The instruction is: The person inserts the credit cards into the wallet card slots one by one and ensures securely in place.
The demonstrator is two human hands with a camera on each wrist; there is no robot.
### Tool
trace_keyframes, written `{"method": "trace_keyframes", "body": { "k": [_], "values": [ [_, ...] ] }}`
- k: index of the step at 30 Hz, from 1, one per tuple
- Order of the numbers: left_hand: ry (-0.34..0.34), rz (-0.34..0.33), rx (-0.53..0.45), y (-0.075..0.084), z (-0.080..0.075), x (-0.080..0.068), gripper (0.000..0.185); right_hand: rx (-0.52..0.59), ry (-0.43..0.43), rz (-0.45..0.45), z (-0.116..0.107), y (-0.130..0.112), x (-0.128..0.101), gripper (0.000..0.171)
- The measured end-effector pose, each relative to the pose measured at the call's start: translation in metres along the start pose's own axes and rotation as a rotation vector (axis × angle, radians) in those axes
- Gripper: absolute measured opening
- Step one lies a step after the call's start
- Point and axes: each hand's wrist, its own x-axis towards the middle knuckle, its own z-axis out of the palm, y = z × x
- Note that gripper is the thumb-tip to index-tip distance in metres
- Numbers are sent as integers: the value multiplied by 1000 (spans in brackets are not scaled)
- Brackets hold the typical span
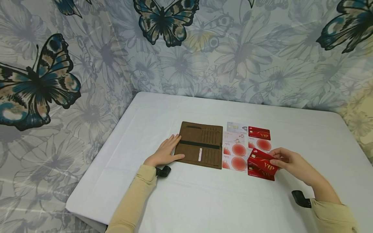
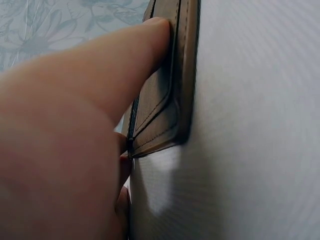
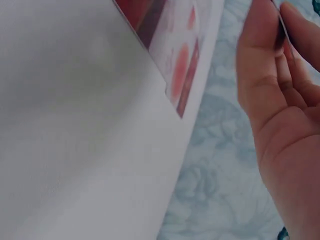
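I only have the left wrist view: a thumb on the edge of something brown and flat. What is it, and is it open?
Observer: It is a brown wallet, lying open on the white table with its card slots up. The left hand lies flat against its left edge.
Operator: What is the right hand doing?
Observer: The right hand pinches a red VIP card, lifted and tilted above another red card.
Operator: Any more cards around?
Observer: Yes, a group of cards lies in rows just right of the wallet, white ones with red circles and a red VIP one.
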Motion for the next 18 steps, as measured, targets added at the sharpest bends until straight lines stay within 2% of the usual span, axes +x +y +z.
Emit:
{"method": "trace_keyframes", "body": {
  "k": [10,14,18],
  "values": [
    [4,10,3,-2,1,1,85,75,103,-113,29,-25,29,29],
    [19,19,4,-2,1,1,84,171,119,-131,44,-33,40,29],
    [22,19,-1,-2,1,0,84,279,91,-93,59,-39,51,34]
  ]
}}
